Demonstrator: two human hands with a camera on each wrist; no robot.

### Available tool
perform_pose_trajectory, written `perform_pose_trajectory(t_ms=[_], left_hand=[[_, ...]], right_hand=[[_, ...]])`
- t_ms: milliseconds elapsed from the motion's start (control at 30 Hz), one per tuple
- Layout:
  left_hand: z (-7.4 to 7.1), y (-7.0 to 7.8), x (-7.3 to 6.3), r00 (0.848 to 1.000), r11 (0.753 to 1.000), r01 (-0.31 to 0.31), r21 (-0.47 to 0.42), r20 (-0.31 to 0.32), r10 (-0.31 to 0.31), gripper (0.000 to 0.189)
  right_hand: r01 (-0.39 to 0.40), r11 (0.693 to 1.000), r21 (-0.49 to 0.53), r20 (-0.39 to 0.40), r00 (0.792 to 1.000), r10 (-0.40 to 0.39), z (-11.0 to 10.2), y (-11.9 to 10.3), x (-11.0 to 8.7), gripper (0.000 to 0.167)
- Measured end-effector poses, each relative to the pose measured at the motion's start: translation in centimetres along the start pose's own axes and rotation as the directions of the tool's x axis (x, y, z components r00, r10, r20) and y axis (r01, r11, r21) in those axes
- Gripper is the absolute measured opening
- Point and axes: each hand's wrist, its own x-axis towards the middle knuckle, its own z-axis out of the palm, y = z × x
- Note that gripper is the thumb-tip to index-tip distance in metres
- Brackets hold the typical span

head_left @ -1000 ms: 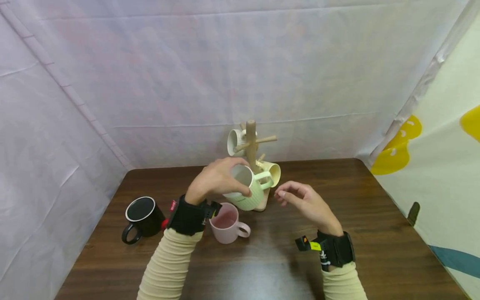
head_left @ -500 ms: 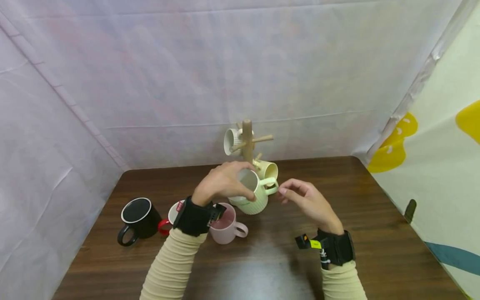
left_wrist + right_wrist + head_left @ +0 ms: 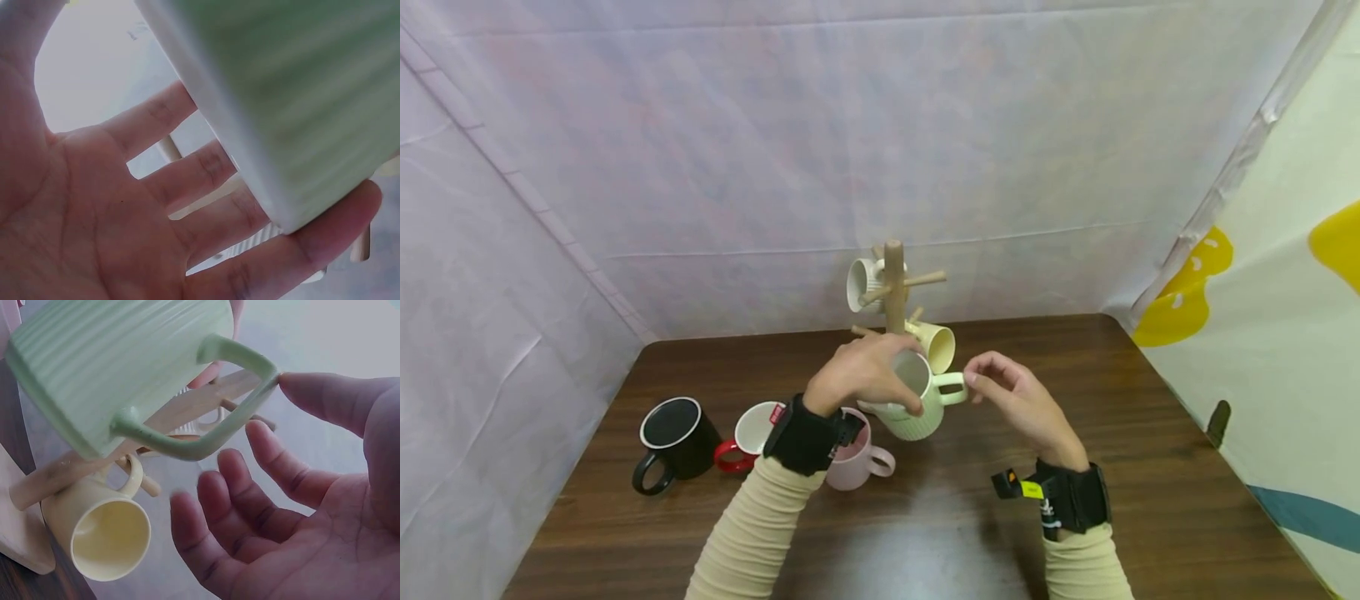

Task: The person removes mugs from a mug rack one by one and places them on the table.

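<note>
White cloth backdrop, pale green mug in my left hand

Dark wood-grain table spreads below me, and yellow shapes are printed on the pale sheet at the right. I have the pale green mug near the middle, just on the near side of the wooden mug tree. My left hand is clamped on it from the left, spread over the rim with the thumb on the near side; the mug tilts, its mouth facing up and left. Its handle points right, toward my right hand. There my thumb tip appears to touch the handle's outer corner, while my fingers bend loosely below, apart from the thumb.

On the mug tree, a white ribbed mug hangs high on the left, and a yellow mug hangs lower on the right, mouth outward. Left of me, a black mug stands upright, handle toward the near left. Beside it is a white mug with a red handle, partly hidden by my left wrist strap. That strap also covers some of the pink mug, upright on the near side of the green one, handle to the right.
</note>
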Motion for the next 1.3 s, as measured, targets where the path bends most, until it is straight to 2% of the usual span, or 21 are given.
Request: perform_pose_trajectory(t_ms=[167,400,700,900,1300], left_hand=[[0.5,0.3,0.3,1.0,1.0,-0.022,0.004,0.02,0.022,0.061],[1.1,0.5,0.7,0.999,1.0,-0.026,0.011,0.031,0.025,0.061],[1.7,0.7,1.1,0.998,0.999,-0.031,0.039,0.052,0.029,0.065],[2.0,0.8,1.3,0.998,0.999,-0.031,0.045,0.058,0.028,0.063],[2.4,0.6,1.5,0.998,0.998,-0.035,0.043,0.052,0.033,0.058]], right_hand=[[-0.038,0.999,-0.027,0.031,0.999,0.039,-0.1,-0.1,-0.2,0.026],[-0.023,0.999,-0.034,0.139,0.99,0.027,0.0,0.0,-0.1,0.033],[-0.025,0.987,-0.158,0.134,0.99,0.047,-0.3,0.5,0.0,0.038],[-0.004,0.986,-0.17,0.16,0.987,0.031,-0.4,0.6,0.0,0.038],[-0.032,0.984,-0.173,0.154,0.986,0.059,-0.3,0.6,0.0,0.042]])
